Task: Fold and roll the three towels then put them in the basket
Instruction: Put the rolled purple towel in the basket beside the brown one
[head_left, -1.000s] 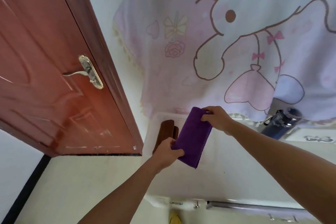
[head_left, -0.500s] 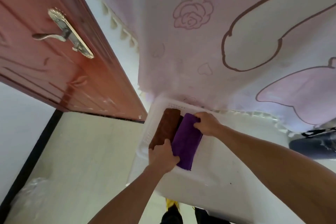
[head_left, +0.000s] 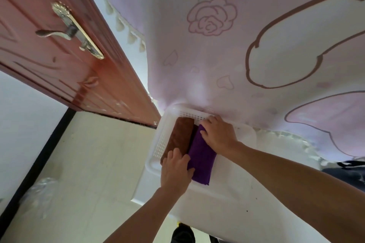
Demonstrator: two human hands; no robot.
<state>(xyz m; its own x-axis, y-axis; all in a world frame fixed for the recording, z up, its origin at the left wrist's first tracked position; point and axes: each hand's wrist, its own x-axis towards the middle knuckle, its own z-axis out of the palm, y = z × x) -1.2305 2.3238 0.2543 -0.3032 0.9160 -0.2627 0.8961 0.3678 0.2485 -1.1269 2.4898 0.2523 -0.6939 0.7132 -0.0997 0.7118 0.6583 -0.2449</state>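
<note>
The purple towel (head_left: pixel 201 156), folded into a long roll, lies inside the white perforated basket (head_left: pixel 161 140), touching the brown rolled towel (head_left: pixel 180 136) on its left. The left hand (head_left: pixel 175 169) rests flat with fingers extended on the near ends of both towels. The right hand (head_left: pixel 219 134) presses palm-down on the purple towel's far end; neither hand grips anything.
</note>
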